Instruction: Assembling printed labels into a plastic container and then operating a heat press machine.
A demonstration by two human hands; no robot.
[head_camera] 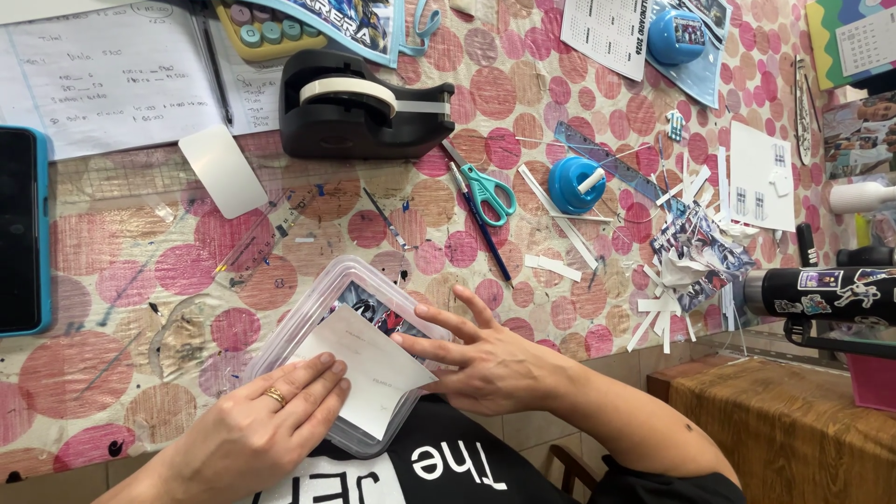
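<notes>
My left hand (257, 429), with a gold ring on one finger, lies flat on a white sheet of paper (369, 369) inside a clear plastic container (317, 299) at the table's near edge. My right hand (485, 359) has its fingers spread, and the fingertips press the right side of the same paper. Printed pictures show under the paper in the container. Neither hand grips anything.
A black tape dispenser (359, 107), teal scissors (487, 191), a pen (481, 224), a blue glue pot (574, 184), a clear ruler (257, 238), paper strips (560, 229), notes (112, 75) and a phone (21, 229) lie on the spotted tablecloth (121, 280). A sticker-covered bottle (821, 294) lies at right.
</notes>
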